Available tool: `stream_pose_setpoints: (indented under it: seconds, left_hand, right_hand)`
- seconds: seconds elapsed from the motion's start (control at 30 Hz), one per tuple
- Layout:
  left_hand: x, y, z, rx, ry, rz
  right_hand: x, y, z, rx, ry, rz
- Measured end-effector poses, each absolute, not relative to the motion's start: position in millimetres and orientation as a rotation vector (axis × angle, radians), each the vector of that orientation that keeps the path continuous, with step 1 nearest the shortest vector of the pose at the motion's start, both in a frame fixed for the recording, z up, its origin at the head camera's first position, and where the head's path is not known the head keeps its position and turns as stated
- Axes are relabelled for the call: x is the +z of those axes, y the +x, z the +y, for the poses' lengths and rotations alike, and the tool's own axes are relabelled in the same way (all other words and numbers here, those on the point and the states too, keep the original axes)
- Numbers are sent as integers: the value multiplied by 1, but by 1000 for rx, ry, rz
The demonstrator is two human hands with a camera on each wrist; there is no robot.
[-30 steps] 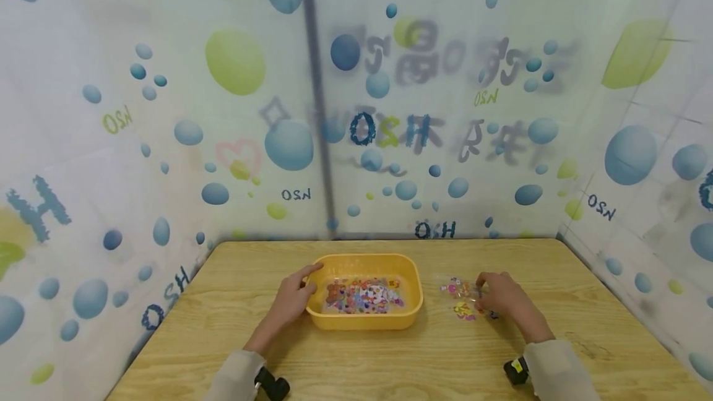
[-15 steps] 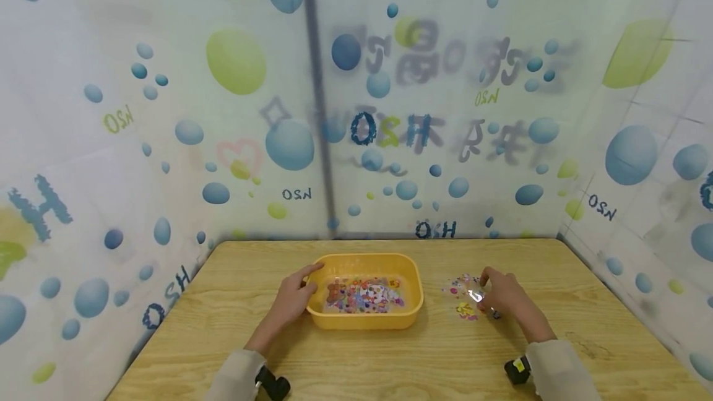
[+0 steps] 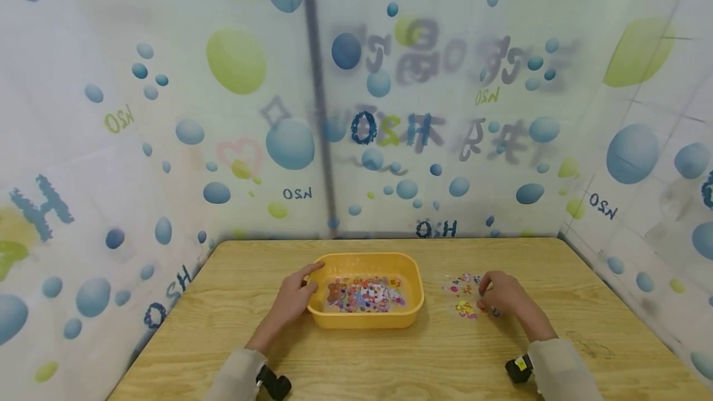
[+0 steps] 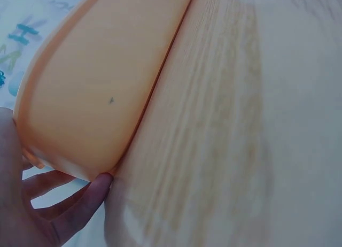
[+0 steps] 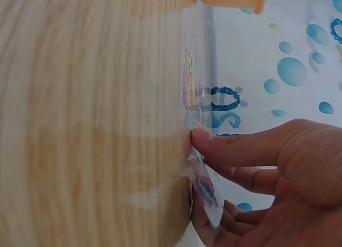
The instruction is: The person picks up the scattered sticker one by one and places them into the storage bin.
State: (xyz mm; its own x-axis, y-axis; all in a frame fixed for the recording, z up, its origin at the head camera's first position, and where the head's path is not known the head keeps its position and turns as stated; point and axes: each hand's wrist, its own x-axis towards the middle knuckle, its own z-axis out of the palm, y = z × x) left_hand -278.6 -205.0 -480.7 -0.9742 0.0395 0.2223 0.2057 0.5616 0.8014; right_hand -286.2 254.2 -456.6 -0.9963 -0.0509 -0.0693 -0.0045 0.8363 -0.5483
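A yellow plastic basin (image 3: 364,322) stands on the table with colourful printed stickers (image 3: 364,294) in its bottom. My left hand (image 3: 295,289) holds its left end; in the left wrist view the fingers (image 4: 80,204) lie against the basin's outer wall. To the right of the basin, a clear sticker sheet (image 3: 466,309) with small coloured prints lies flat. My right hand (image 3: 504,296) pinches the sheet's right side. In the right wrist view the thumb (image 5: 235,148) is on the sheet, and a clear edge (image 5: 211,199) stands up among the fingers.
The wooden table (image 3: 356,364) runs back to a white curtain (image 3: 445,203) printed with blue and green drops. More curtain hangs on both sides. Each wrist wears a small black camera, such as the right one (image 3: 519,369).
My right hand has shifted very slightly on the sheet, and the bright glint on the plastic has gone. The left hand and the basin have stayed in place.
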Motion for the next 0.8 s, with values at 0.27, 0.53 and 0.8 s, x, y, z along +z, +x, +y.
stream_pose_setpoints:
  seconds: [0.27,0.53,0.8]
  left_hand:
    - [-482,-280,-204,-1387,-220,-2604]
    - [-482,-281,-205,-1374,-200,-2604]
    - [-484,-281,-204,-1401,-185,-2607]
  right_hand:
    - [-457,-287,258,-976,-84,2938]
    - [-454,-288,261,-1064,-67,2905]
    - [-447,-287,261,-1111,-40,2861]
